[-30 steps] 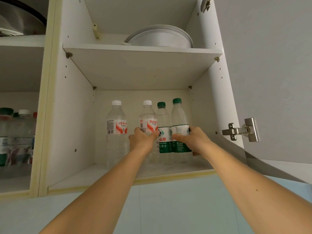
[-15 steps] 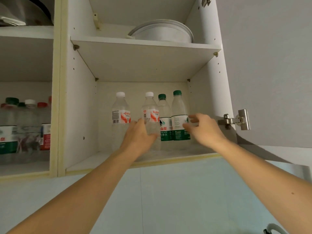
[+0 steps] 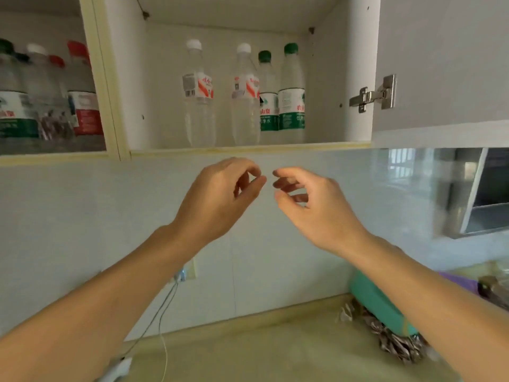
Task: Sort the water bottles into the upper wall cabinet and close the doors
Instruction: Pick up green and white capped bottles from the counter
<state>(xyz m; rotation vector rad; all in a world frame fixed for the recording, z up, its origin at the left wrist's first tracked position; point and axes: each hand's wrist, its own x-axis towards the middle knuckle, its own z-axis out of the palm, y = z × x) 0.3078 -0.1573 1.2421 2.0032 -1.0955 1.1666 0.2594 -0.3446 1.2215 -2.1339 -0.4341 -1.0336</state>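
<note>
Head view: both hands have come off the bottles and dropped below the cabinet shelf (image 3: 248, 148)! The left hand (image 3: 220, 194) and right hand (image 3: 311, 199) hang loosely curled, holding nothing, fingertips near each other. Four bottles stand upright above them, two white-capped (image 3: 198, 106) (image 3: 245, 106), two green-capped (image 3: 268, 106) (image 3: 292, 100) (the right three bunched together). Placement looks done here; the open door (image 3: 440, 51) likely comes next.

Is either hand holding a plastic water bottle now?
No, the left hand and the right hand hang empty below the cabinet shelf.
</note>
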